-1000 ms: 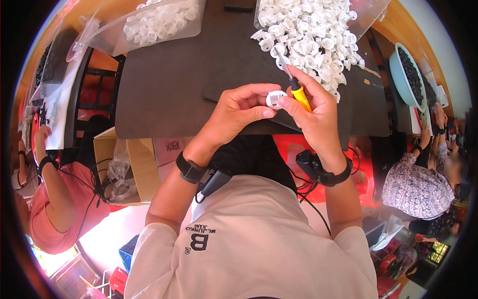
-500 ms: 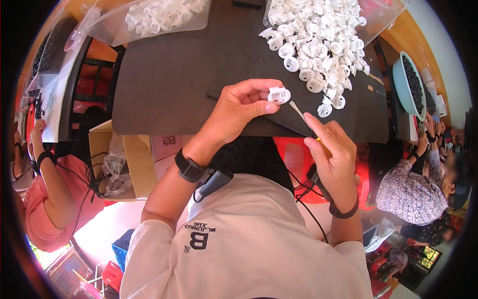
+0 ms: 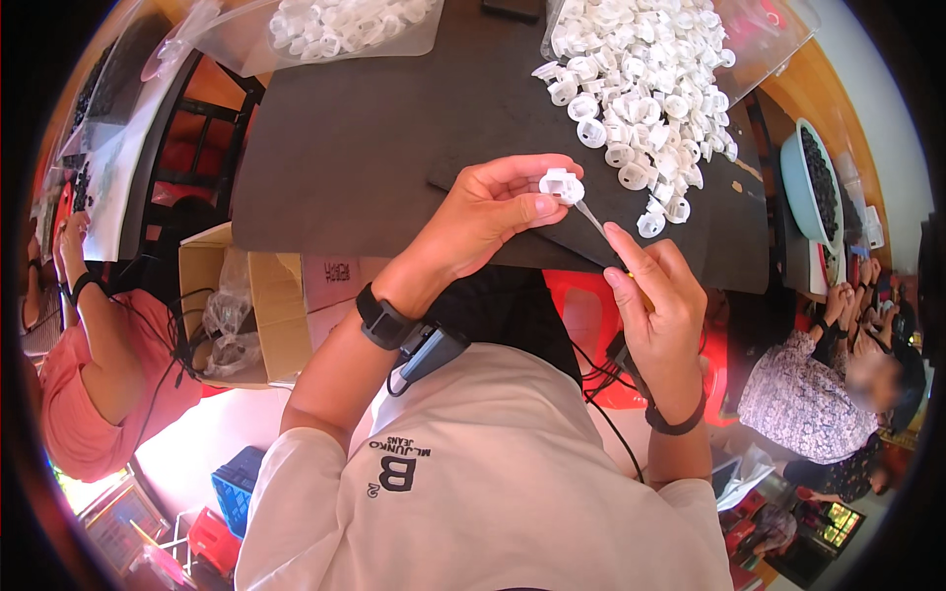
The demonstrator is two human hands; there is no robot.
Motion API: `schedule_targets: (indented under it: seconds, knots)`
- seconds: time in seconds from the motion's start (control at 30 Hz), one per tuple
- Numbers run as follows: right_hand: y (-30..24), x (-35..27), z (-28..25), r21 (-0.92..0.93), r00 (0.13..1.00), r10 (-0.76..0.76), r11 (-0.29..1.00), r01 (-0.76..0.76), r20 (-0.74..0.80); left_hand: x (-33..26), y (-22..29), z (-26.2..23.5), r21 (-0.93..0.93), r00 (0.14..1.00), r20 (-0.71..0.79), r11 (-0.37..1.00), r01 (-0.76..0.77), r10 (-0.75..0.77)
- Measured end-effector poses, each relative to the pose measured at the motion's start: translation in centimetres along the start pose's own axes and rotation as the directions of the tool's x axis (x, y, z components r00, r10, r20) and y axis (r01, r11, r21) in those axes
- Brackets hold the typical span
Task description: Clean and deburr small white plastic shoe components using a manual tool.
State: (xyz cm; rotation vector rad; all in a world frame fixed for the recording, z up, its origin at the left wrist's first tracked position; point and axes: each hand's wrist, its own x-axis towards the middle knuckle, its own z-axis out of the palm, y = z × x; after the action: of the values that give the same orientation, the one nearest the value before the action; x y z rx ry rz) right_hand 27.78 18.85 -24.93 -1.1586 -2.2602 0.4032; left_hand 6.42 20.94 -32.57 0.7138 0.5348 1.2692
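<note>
My left hand (image 3: 490,205) holds a small round white plastic part (image 3: 561,186) between thumb and fingers, above the near half of the dark table. An opening shows in its upturned face. My right hand (image 3: 658,305) is closed round a slim flat-bladed tool (image 3: 592,217) with a metal blade and a yellow handle, mostly covered by the fingers. The blade's tip meets the lower right rim of the part, or lies very close to it. Just beyond my hands spreads a big pile of similar white parts (image 3: 650,108).
A clear plastic tray (image 3: 419,37) of white pieces stands far left on the dark table (image 3: 335,158). A cardboard box (image 3: 276,305) sits below at left. At right is a light blue basin (image 3: 796,187) of black pieces. Other people work on both sides.
The white part has turned in my left hand, so its opening faces up more. The blade has come up to its rim. The view has shifted slightly.
</note>
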Motion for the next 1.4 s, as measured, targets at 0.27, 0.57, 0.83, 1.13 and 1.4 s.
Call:
schedule_targets:
  seconds: [0.27, 0.57, 0.83, 1.13, 1.4]
  knots:
    - [-0.25, 0.58, 0.13, 0.011, 1.000, -0.004, 1.000, 0.004, -0.008, 0.11, 0.00, 0.35, -0.046, 0.999, -0.026, 0.998, -0.044, 0.043]
    - [-0.52, 0.69, 0.06, -0.003, 1.000, -0.007, 1.000, 0.007, 0.019, 0.13, -0.17, 0.05, 0.008, 0.999, -0.010, 0.999, -0.042, 0.042]
    - [-0.50, 0.52, -0.16, -0.044, 0.999, 0.009, 0.999, -0.007, 0.031, 0.33, -0.54, 0.12, 0.133, 0.990, -0.039, 0.982, -0.130, 0.137]
    - [-0.80, 0.68, -0.22, -0.130, 0.999, 0.011, 0.991, -0.006, 0.042, 0.11, -0.36, 0.30, 0.230, 0.987, -0.059, 0.964, -0.132, 0.149]
    - [-0.41, 0.79, -0.52, -0.163, 1.000, -0.008, 0.987, 0.011, 0.020, 0.23, -0.46, 0.31, 0.169, 0.990, -0.057, 0.979, -0.115, 0.127]
